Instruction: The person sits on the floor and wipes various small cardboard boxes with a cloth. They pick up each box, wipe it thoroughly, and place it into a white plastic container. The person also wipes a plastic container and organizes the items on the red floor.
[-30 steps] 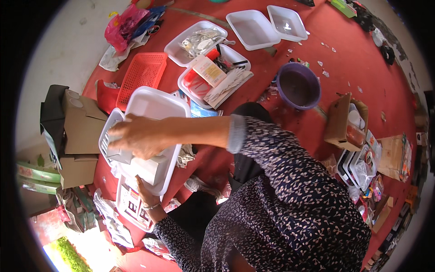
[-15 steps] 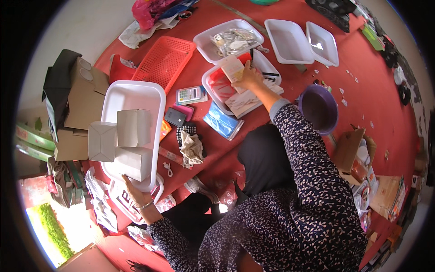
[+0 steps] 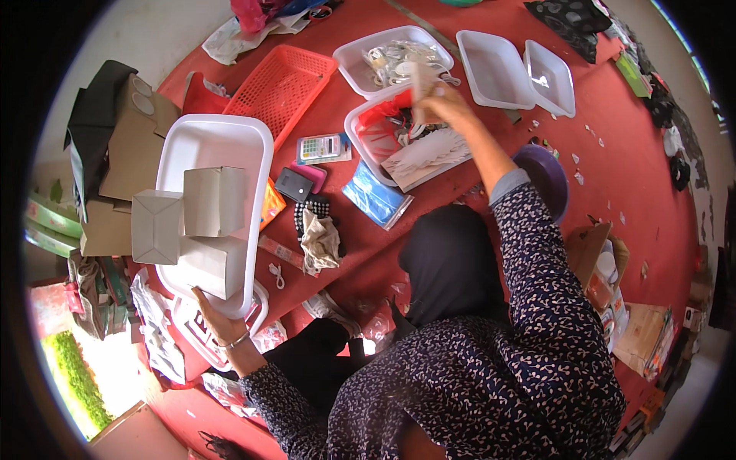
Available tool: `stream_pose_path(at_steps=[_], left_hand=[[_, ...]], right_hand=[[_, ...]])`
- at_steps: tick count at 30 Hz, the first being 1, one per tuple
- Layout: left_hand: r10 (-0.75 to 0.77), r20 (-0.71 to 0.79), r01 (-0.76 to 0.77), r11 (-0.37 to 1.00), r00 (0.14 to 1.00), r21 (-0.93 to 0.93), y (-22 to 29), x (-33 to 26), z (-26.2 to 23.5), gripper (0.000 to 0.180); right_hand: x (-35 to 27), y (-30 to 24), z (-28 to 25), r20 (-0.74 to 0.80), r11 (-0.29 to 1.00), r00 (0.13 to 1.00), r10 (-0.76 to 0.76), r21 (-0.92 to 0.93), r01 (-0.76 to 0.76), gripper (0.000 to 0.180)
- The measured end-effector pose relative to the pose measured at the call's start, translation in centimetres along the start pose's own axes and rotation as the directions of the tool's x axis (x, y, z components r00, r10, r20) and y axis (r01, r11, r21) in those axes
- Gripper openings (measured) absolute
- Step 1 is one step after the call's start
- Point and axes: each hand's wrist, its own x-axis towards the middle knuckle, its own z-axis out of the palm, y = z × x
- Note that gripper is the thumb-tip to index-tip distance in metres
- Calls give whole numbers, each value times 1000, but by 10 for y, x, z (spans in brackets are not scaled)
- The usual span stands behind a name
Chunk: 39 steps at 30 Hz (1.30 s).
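Left hand point(image 3: 217, 323) grip clamped on white tray point(image 3: 201, 146) rim, three white boxes point(image 3: 215, 201) inside, right hand point(image 3: 443, 103) grip closed on pale card point(image 3: 421, 83)

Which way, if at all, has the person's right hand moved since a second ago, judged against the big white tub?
Yes. The right hand has left the big white tub and now holds a pale flat item above the white tray of mixed things, further from the body.

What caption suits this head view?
Left hand steadies a white tray of boxes; right hand lifts a pale packet.
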Motion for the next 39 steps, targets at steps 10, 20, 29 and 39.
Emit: stream_pose_path(at_steps=[10, 20, 29, 39], left_hand=[[19, 41, -19, 1000, 999, -1, -8, 15, -8, 62], [10, 68, -5, 998, 998, -65, -1, 3, 6, 53], [45, 75, -40, 997, 996, -66, -1, 10, 1, 56], [25, 44, -22, 998, 999, -60, 1, -2, 19, 52]], right_hand=[[-49, -26, 71, 120, 875, 969, -215, -418, 246, 42], [-130, 67, -11, 29, 790, 821, 571, 254, -558, 43], [-92, 74, -11, 46, 715, 848, 529, 514, -474, 29], [-102, 58, -12, -112, 875, 879, 464, -93, -474, 57]])
